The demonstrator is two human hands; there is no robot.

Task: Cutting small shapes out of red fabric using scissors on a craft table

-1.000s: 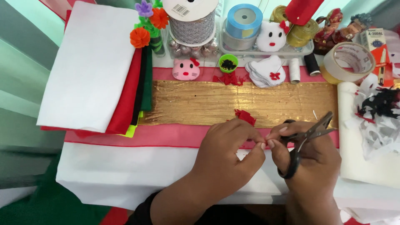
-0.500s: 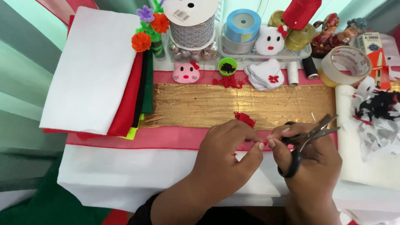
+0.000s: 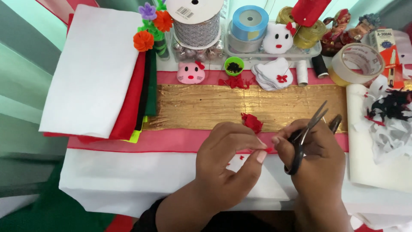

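Note:
My left hand [image 3: 229, 157] pinches a tiny red felt piece [image 3: 268, 150] between thumb and forefinger, low over the pink cloth. My right hand [image 3: 319, 161] holds black scissors [image 3: 307, 131], fingers through the handles and blades pointing up to the right, just beside that piece. A small heap of red felt scraps [image 3: 252, 122] lies on the gold strip [image 3: 206, 106] right behind my left hand. A few red crumbs rest on the white cloth under my hands.
A stack of white, red, black and green felt sheets [image 3: 98, 73] lies at left. Along the back: ribbon spools [image 3: 195, 21], a blue tape roll [image 3: 250, 21], pink [image 3: 190, 73] and white cat faces [image 3: 277, 38], thread spools, clear tape [image 3: 358, 64]. Cut black and white scraps [image 3: 392, 114] sit at right.
The view has shifted slightly. My right hand has tilted the scissors more upright, and both hands stay close together on the small red piece.

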